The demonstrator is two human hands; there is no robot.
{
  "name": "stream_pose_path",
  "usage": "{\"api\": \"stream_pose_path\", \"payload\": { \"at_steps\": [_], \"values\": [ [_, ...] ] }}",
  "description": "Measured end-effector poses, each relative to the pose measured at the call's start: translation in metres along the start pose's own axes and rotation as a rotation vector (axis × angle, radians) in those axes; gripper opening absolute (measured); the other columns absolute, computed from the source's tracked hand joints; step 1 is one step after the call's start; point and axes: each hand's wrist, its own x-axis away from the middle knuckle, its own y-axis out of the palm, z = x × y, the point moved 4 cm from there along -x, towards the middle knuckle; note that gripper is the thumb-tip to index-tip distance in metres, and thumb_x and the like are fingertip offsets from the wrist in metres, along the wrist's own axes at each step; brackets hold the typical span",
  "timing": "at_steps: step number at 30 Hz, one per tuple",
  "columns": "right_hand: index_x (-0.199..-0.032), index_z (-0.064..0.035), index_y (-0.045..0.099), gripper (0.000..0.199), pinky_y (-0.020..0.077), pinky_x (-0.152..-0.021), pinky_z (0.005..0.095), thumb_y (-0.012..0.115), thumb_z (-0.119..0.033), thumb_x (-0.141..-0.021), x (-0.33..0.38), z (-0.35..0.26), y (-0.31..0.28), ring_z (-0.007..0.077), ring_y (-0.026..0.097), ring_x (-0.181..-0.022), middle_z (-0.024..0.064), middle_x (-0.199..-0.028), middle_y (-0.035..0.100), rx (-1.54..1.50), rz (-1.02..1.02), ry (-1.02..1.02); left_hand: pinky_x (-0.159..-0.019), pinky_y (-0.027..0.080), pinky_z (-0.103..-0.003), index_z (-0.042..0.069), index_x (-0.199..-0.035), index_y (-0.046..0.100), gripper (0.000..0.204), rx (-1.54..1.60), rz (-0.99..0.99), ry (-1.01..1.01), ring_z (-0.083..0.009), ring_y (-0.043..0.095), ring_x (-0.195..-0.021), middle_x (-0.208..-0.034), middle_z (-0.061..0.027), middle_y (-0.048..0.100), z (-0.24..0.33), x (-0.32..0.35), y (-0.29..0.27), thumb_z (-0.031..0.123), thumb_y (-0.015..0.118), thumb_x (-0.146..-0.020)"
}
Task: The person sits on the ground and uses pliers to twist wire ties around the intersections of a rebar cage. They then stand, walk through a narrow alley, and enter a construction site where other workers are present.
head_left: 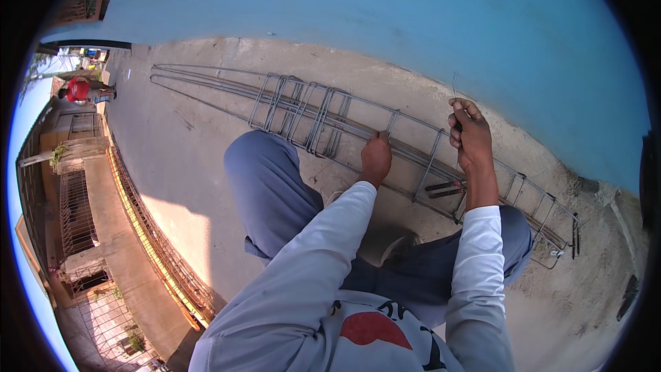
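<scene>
A long steel rebar cage (413, 155) lies on the ground in front of me, made of long bars with rectangular stirrups across them. My left hand (376, 158) is closed at the cage's middle, its fingers on a stirrup (393, 121) where it meets the long bars. Raised over the cage's far side, my right hand (471, 131) pinches a thin tie wire (454, 84), whose end sticks up past the fingertips. Pliers or nippers with dark and red handles (446, 189) rest on the cage beside my right wrist. Several more stirrups (303, 114) are bunched toward the left.
A blue wall (413, 21) runs along the cage's far side. My bent knees (265, 179) flank the near side. Grey concrete ground (165, 138) stretches left, toward a person in a red top (79, 89). Houses with metal grilles (76, 207) stand at the far left.
</scene>
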Motion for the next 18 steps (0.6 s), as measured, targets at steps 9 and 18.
{"api": "stream_pose_path", "payload": {
  "at_steps": [9,18],
  "values": [
    [-0.103,-0.008,0.064,0.015,0.0276,-0.041,0.0216,0.059,-0.02,-0.096,0.016,0.014,-0.017,0.0045,0.037,-0.047,-0.0006,-0.066,0.055,0.107,0.088,0.07,-0.077,0.053,-0.047,0.003,-0.096,0.065,0.015,-0.06,0.053,-0.135,-0.0396,0.066,-0.089,-0.098,-0.021,0.066,-0.032,-0.018,-0.021,0.009,0.057,-0.086],
    [-0.102,-0.0078,0.066,0.017,0.0312,-0.037,0.0252,0.061,-0.021,-0.093,0.008,0.107,-0.074,0.0082,0.041,-0.042,0.0027,-0.064,0.059,0.397,0.202,0.127,-0.076,0.055,-0.045,0.002,-0.093,0.067,0.013,-0.122,0.009,-0.095,-0.0391,0.067,-0.091,-0.097,-0.0211,0.068,-0.016,-0.027,-0.017,0.005,0.057,-0.085]
  ]
}}
